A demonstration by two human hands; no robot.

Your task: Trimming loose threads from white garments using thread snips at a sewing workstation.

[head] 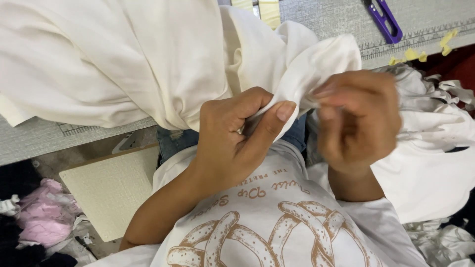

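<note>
Left hand (232, 133) at centre frame, closed in a pinch: thumb and forefinger clamped on a fold of the cream fabric (148, 54), thumb tip pressed flat on the cloth edge. Right hand (358, 121) just right of centre, motion-blurred, fingertips gathered on the same fold from the other side; appears to grip the cloth too, though blur hides the exact finger positions. Fabric bulk heaped across the upper left and upper middle of the frame, draped over the edge of a grey work table (316, 20) with a ruler scale printed along its rim; only one corner of the cloth drawn down between the hands. Judged progress: work confined to that single pinched edge, bulk of the piece untouched so far (no visible cut, seam or mark to confirm anything finished). Purple-handled snips (383, 20) lying unused on the table at upper right, well apart from both hands; small yellow scraps (410, 55) along the table edge nearby. More white cloth (435, 148) piled at right. Pink bundle (47, 217) at lower left on the floor, beside a pale textured board (114, 190). No packages or signs in view; only the brown pretzel print on the white shirt (277, 227) at the bottom of the frame.
</note>
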